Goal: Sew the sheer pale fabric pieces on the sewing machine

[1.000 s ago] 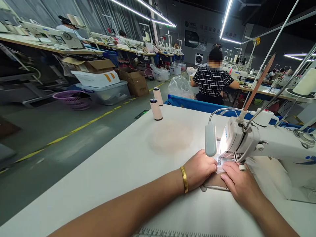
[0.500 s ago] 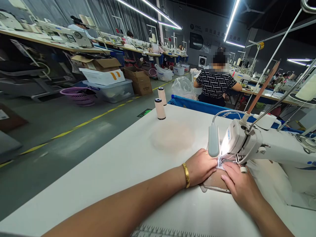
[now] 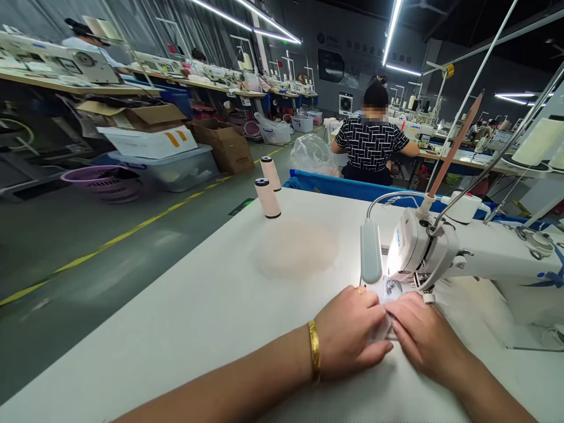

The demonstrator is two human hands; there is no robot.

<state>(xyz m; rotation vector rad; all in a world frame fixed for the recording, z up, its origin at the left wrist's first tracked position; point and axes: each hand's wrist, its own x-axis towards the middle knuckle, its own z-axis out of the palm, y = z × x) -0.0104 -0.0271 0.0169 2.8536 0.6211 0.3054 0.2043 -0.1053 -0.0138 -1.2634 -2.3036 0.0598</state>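
My left hand (image 3: 348,335), with a gold bangle on the wrist and a ring, is curled on a small pale fabric piece (image 3: 382,329) just in front of the needle (image 3: 390,286) of a white sewing machine (image 3: 484,258). My right hand (image 3: 423,336) lies beside it, fingers together and pressed on the same piece. The two hands almost touch and hide most of the fabric. A small grey lamp (image 3: 371,252) on a bent neck hangs over the needle area.
Two pink thread cones (image 3: 267,198) stand at the far edge of the white table (image 3: 211,311). A person (image 3: 372,147) sits at the station ahead behind a blue bin edge (image 3: 335,185). Cardboard boxes (image 3: 227,144) and a purple basket (image 3: 103,182) line the aisle on the left.
Both hands have drawn back toward me from under the machine head and closed together. The tan piece seen under them before is now covered.
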